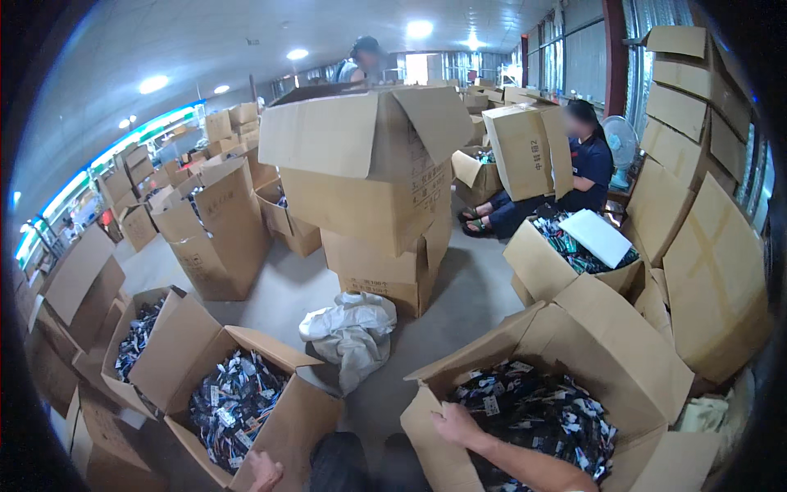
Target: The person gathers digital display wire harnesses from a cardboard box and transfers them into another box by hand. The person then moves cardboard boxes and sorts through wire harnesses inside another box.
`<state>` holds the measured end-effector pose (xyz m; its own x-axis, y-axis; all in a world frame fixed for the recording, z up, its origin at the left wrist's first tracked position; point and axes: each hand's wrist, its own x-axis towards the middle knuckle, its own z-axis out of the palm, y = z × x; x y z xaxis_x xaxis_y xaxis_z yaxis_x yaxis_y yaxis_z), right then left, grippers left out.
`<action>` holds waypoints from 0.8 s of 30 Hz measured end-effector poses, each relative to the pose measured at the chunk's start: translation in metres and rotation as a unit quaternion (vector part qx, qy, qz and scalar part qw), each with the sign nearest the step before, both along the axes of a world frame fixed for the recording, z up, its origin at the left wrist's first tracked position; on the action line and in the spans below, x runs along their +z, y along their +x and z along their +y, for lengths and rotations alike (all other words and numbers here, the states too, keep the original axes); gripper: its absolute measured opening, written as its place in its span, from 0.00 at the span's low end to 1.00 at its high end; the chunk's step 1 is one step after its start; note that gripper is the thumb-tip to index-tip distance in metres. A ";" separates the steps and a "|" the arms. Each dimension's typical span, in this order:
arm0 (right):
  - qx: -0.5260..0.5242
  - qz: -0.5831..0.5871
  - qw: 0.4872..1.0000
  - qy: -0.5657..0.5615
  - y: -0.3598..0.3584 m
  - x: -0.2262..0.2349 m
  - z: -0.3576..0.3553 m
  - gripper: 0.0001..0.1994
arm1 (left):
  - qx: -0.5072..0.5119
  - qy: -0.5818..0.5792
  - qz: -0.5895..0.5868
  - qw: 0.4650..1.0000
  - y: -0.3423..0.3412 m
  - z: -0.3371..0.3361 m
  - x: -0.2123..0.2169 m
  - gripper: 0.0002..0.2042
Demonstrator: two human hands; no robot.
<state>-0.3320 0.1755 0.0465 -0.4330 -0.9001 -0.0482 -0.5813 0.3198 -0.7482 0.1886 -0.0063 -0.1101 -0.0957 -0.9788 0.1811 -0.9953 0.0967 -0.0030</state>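
My left hand (266, 472) is at the lower edge of the picture, beside the near right wall of an open cardboard box (302, 414). Its fingers are curled, and what they hold, if anything, is hidden. Inside that box lies a heap of small black pieces with coloured wires and pale labels (234, 402). My right hand (456, 425) is closed over the left side of a larger open cardboard box (602, 328), with the forearm crossing its contents. Similar dark wired pieces (537, 414) fill this box. Anything between the right fingers is too small to make out.
A crumpled white sack (352, 332) lies ahead between the boxes, before a tall cardboard stack (361, 209). Another filled box (139, 348) stands left. At right, a white sheet (586, 238) tops a full box; a seated person (586, 164) and a fan (620, 148) are beyond.
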 end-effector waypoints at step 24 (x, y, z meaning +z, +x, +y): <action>0.042 -0.049 0.993 -0.098 -0.034 -0.007 0.013 0.12 | -0.490 0.108 0.374 0.780 -0.470 0.072 0.243 0.11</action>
